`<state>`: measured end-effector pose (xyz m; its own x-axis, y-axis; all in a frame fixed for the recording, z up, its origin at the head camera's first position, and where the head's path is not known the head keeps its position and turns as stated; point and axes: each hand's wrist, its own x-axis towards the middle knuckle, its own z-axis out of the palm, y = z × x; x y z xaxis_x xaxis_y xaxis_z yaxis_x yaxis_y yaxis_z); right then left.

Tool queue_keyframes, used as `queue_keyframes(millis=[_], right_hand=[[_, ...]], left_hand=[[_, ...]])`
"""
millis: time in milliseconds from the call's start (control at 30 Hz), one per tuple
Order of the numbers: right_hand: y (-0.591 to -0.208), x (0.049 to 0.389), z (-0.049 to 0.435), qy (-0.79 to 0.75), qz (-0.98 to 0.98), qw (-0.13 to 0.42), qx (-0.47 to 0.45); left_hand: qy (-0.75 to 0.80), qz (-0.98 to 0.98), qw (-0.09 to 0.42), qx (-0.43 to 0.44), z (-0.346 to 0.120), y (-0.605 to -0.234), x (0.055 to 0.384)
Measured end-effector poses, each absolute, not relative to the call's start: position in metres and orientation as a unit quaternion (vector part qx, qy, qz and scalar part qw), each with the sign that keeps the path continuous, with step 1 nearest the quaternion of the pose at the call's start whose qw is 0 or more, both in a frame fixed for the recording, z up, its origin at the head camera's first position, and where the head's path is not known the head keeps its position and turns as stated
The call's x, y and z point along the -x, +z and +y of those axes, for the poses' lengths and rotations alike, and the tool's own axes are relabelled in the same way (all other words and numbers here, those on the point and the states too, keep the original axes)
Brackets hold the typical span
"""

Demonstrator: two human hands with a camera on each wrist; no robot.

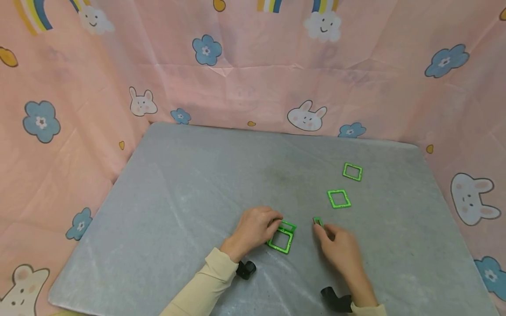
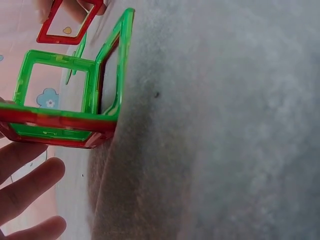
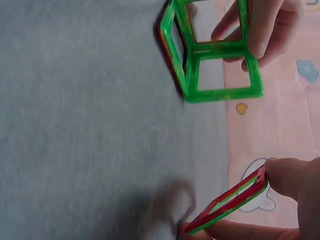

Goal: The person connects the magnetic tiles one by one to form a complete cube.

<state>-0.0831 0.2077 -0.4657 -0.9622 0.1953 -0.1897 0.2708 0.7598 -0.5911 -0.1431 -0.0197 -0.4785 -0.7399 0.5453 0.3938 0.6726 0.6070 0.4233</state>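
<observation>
Several square magnetic tiles with green frames are joined at their edges into an open box shape (image 3: 220, 94), standing on the grey tabletop. My left hand (image 1: 254, 228) pinches one upright tile of it between thumb and fingers, as the right wrist view shows; other fingers spread beside it in the left wrist view. To the right, my right hand (image 1: 343, 251) holds a single magnetic tile (image 3: 229, 210) by its edges, tilted, with its red side showing in the left wrist view. A gap separates this tile from the box shape.
Two loose green magnetic tiles, a nearer one (image 1: 341, 206) and a farther one (image 1: 352, 177), lie flat beyond my right hand. The grey table (image 1: 189, 184) meets a pink patterned cloth (image 1: 253, 87) at its back and sides. Black devices (image 1: 247, 270) sit at both wrists.
</observation>
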Motion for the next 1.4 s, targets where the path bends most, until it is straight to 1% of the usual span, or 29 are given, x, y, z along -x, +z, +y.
queue_keyframes(millis=[333,567,800,1067,1233,1400], right_hand=[[-0.464,0.08,0.191,-0.353,0.923,0.089,-0.127],[-0.466,0.076,0.18,-0.369,0.918,0.088,-0.117],[-0.465,0.076,0.17,-0.397,0.905,0.106,-0.107],[-0.465,0.075,0.162,-0.407,0.9,0.113,-0.111],[-0.466,0.074,0.161,-0.408,0.9,0.11,-0.104],[-0.467,0.075,0.162,-0.407,0.9,0.118,-0.105]], left_hand=[[-0.281,-0.895,0.115,0.327,-0.02,-0.479,0.143],[-0.285,-0.894,0.12,0.324,-0.02,-0.48,0.143],[-0.289,-0.891,0.131,0.326,-0.02,-0.48,0.143],[-0.292,-0.888,0.127,0.33,-0.021,-0.479,0.142],[-0.282,-0.882,0.124,0.357,-0.021,-0.479,0.143],[-0.258,-0.86,0.091,0.43,-0.016,-0.476,0.146]])
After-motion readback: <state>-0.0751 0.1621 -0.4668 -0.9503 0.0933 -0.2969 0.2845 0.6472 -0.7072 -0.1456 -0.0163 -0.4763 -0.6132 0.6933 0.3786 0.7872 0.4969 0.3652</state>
